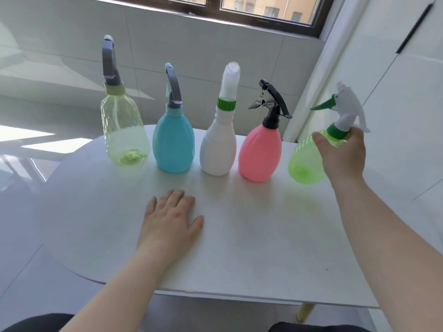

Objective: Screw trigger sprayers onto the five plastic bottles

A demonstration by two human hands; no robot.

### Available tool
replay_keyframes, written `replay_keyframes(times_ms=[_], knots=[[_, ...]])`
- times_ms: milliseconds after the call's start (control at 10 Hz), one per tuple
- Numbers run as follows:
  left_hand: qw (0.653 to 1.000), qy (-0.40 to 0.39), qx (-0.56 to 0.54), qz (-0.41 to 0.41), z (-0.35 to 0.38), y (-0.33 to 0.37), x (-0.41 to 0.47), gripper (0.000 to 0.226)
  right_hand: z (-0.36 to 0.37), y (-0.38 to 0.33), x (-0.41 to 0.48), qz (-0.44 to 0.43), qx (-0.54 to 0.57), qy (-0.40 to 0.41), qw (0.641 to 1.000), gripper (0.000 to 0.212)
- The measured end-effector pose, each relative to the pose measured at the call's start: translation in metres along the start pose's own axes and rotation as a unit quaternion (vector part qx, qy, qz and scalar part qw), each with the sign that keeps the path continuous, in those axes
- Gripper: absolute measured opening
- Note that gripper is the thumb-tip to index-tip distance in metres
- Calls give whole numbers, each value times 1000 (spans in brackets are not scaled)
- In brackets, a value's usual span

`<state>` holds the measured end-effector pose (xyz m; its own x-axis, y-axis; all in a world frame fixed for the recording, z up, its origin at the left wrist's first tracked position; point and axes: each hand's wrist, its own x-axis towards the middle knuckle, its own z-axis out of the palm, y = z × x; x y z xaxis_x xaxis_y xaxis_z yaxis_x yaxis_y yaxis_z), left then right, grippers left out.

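Observation:
Several plastic bottles stand in a row on the white table [239, 248]. From left: a clear yellow-green bottle [124, 137] with a grey top, a blue bottle [173, 146] with a grey top, a white bottle [217, 149] with a clear cap and green collar, and a pink bottle [260, 153] with a black trigger sprayer [272, 101]. At the far right my right hand [341, 154] grips the neck of a green bottle [303, 161], which carries a white trigger sprayer [348, 109] with a green collar. My left hand [171, 221] rests flat on the table, fingers apart.
A tiled wall and a dark-framed window [263, 10] lie behind the table. A white cabinet [395, 80] stands close on the right, just beyond the green bottle. The table's front edge runs near my lap, with a wooden leg [304, 312] at the lower right.

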<state>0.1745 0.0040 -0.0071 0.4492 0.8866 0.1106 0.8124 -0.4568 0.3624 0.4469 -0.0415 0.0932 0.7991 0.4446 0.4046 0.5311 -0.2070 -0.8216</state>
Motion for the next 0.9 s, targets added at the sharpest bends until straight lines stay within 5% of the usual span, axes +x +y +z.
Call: replay_keyframes(times_ms=[400,700,900], knots=[[1000,4,6,2,3,-3,1,51,29,20,5,9,-139,-84,987,77],[1000,-6,10,1,0,-3,1,53,21,32,-13,74,-25,-58,995,88],[999,-35,20,-4,-8,2,-7,51,-7,40,-83,118,4,-8,993,58]])
